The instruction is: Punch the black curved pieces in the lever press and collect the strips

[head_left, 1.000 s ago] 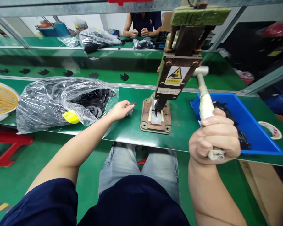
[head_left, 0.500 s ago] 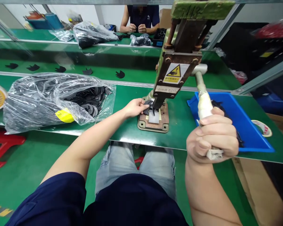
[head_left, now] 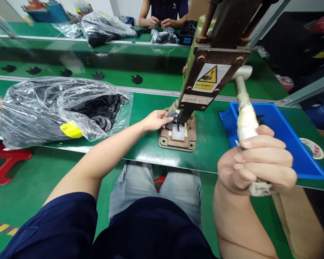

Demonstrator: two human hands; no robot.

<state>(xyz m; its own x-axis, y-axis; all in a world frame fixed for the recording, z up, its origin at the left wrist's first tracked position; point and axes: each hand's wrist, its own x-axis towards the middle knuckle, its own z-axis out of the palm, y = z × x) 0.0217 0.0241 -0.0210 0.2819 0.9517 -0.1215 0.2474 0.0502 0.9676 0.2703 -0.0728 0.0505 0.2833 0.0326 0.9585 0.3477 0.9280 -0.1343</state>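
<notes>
A green and brown hand press (head_left: 190,82) stands at the middle of the bench. My right hand (head_left: 259,162) is wrapped round its lever handle (head_left: 244,108), which is bound in pale tape. At the press base (head_left: 178,144), my left hand (head_left: 158,120) pinches a thin black rounded piece (head_left: 172,120) under the ram. A small metal plate (head_left: 178,133) lies on the base just in front of that piece. The ram's tip comes down close beside the black piece; whether they touch I cannot tell.
Left of the press lies a clear plastic bag (head_left: 35,111) of black pieces. A blue bin (head_left: 283,133) and a tape roll (head_left: 317,148) sit to the right. Black cut pieces (head_left: 136,79) lie in a row behind. Across the bench, a co-worker's hands (head_left: 160,22) handle something small.
My view has tilted and shifted slightly. The lever handle and my right hand appear lower and farther right. My left hand still holds the black piece at the base.
</notes>
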